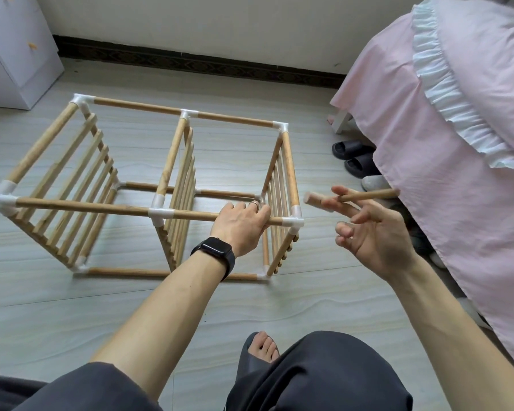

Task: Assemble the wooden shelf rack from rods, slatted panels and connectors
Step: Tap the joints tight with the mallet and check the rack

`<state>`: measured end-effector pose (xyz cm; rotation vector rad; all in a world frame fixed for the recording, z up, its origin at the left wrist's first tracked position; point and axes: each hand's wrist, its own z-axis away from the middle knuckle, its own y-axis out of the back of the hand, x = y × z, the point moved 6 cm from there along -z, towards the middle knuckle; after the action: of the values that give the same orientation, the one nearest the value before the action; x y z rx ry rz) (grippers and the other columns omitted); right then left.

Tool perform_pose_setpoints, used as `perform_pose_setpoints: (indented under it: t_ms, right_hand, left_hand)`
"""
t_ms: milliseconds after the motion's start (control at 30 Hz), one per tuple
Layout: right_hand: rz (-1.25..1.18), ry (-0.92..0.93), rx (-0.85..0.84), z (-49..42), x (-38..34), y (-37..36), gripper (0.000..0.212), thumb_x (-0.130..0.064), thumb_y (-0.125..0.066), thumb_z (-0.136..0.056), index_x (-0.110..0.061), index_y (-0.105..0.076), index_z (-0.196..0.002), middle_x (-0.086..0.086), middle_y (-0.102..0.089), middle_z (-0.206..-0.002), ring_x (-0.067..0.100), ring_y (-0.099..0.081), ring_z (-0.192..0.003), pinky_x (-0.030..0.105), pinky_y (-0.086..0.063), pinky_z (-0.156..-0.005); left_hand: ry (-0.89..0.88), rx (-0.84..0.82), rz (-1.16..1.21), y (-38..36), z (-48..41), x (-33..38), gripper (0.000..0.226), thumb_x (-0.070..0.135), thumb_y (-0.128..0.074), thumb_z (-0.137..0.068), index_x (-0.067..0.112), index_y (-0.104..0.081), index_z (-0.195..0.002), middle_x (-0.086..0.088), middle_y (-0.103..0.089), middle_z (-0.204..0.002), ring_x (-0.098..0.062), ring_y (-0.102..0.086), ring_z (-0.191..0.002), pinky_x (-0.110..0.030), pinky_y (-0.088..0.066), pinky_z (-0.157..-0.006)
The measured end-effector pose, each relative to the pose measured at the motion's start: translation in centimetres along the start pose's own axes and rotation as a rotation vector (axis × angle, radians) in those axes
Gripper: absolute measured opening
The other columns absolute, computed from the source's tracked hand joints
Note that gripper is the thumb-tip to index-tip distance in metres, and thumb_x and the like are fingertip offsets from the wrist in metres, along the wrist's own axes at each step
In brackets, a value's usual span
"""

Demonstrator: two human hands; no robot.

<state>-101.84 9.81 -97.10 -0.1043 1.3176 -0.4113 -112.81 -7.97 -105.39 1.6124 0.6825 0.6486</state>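
The wooden shelf rack (107,207) lies on its side on the floor, built of round rods, three slatted panels and white corner connectors (293,221). My left hand (241,226), with a black watch on the wrist, grips the near top rod close to the right corner connector. My right hand (371,232) is raised to the right of the rack and holds a small wooden mallet (313,200) loosely between its fingers. The mallet's head, blurred, points toward the rack's right end; its handle (368,195) runs back toward the bed.
A bed with a pink ruffled cover (445,149) stands at the right, with black slippers (353,157) and other shoes under its edge. A white cabinet (15,51) is at the back left. My knees and one bare foot (263,347) are at the bottom.
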Motion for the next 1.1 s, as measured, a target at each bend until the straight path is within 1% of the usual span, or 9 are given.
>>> perform_pose_setpoints:
  t_ms: [100,200,300,433,600,733,867,967,1100]
  right_hand:
    - [0.51,0.141,0.2,-1.0,-0.7,-0.5,0.018,-0.023,-0.059,-0.103,-0.009,-0.063,-0.113,0.005,-0.072,-0.083,0.013,-0.054,-0.048,0.026,-0.049,-0.05]
    - [0.878,0.469,0.395,-1.3,-2.9,-1.8,0.037,-0.049,-0.042,-0.107,-0.024,-0.064,-0.091,-0.011,-0.068,-0.064,0.005,-0.059,-0.049,0.022,-0.047,-0.052]
    - [0.902,0.794,0.548,-0.6,-3.6,-3.5,0.038,-0.046,-0.036,-0.108,-0.024,-0.059,-0.086,-0.018,-0.057,-0.054,-0.001,-0.059,-0.052,0.009,-0.039,-0.05]
    - [1.161,0.587,0.363,-2.6,-0.2,-4.2,0.042,-0.036,-0.039,-0.109,-0.007,-0.064,-0.091,-0.005,-0.065,-0.063,0.004,-0.064,-0.051,0.009,-0.04,-0.044]
    - [1.022,0.943,0.523,-1.6,-2.6,-4.1,0.038,-0.032,-0.038,-0.111,-0.007,-0.063,-0.095,-0.021,-0.055,-0.069,-0.005,-0.061,-0.055,0.006,-0.042,-0.051]
    - [1.233,0.619,0.326,-3.0,0.9,-4.6,0.034,-0.031,-0.046,-0.109,-0.005,-0.063,-0.094,-0.012,-0.058,-0.059,0.007,-0.057,-0.046,0.011,-0.039,-0.047]
    - [0.921,0.52,0.416,-2.0,-0.8,-2.9,0.033,-0.042,-0.044,-0.107,-0.022,-0.067,-0.095,-0.008,-0.068,-0.069,0.006,-0.063,-0.06,0.014,-0.045,-0.056]
    - [0.503,0.259,0.178,-1.6,0.9,-2.7,0.022,-0.019,-0.051,-0.107,-0.022,-0.07,-0.118,-0.001,-0.075,-0.094,0.012,-0.057,-0.052,0.026,-0.053,-0.053]
    - [0.183,-0.072,-0.046,-1.1,4.1,-3.4,0.052,0.006,-0.038,-0.098,-0.022,-0.078,-0.117,0.01,-0.073,-0.118,0.03,-0.071,-0.073,0.036,-0.06,-0.066]
  left_hand:
    - [0.005,0.014,-0.001,-0.1,0.1,0.0,0.023,0.041,-0.029,-0.109,0.022,-0.042,-0.113,-0.002,-0.059,-0.105,-0.022,-0.038,-0.078,-0.037,-0.03,-0.07]
    - [0.002,0.02,-0.001,-0.1,0.0,0.0,0.023,0.041,-0.03,-0.109,0.022,-0.042,-0.112,-0.002,-0.059,-0.105,-0.021,-0.038,-0.078,-0.037,-0.03,-0.07]
    - [-0.001,0.031,0.002,-0.2,0.0,0.0,0.022,0.041,-0.03,-0.108,0.022,-0.042,-0.111,-0.002,-0.059,-0.105,-0.021,-0.037,-0.077,-0.037,-0.029,-0.07]
    - [-0.012,0.029,-0.002,-0.1,0.0,0.2,0.021,0.04,-0.03,-0.108,0.022,-0.042,-0.11,-0.002,-0.059,-0.103,-0.021,-0.037,-0.076,-0.037,-0.028,-0.069]
    - [-0.007,0.05,0.005,-0.1,0.0,0.0,0.022,0.039,-0.031,-0.108,0.022,-0.043,-0.11,-0.002,-0.059,-0.101,-0.021,-0.039,-0.074,-0.037,-0.029,-0.069]
    - [-0.04,0.019,0.008,0.2,0.1,-0.1,0.029,0.048,-0.03,-0.106,0.023,-0.045,-0.106,-0.001,-0.06,-0.102,-0.023,-0.044,-0.076,-0.036,-0.03,-0.069]
    - [0.022,-0.184,0.144,0.8,1.8,-2.4,0.08,0.086,-0.003,-0.084,0.021,-0.048,-0.071,0.005,-0.057,-0.064,-0.015,-0.049,-0.055,-0.032,-0.034,-0.054]
    - [0.332,-0.585,0.365,0.3,3.9,-6.1,0.091,0.092,-0.007,-0.081,0.017,-0.056,-0.06,0.003,-0.06,-0.049,-0.018,-0.057,-0.053,-0.03,-0.041,-0.06]
    - [0.697,-1.178,0.586,-0.3,9.1,-10.8,0.102,0.09,-0.02,-0.083,0.007,-0.08,-0.083,-0.008,-0.078,-0.083,-0.026,-0.075,-0.074,-0.042,-0.05,-0.093]
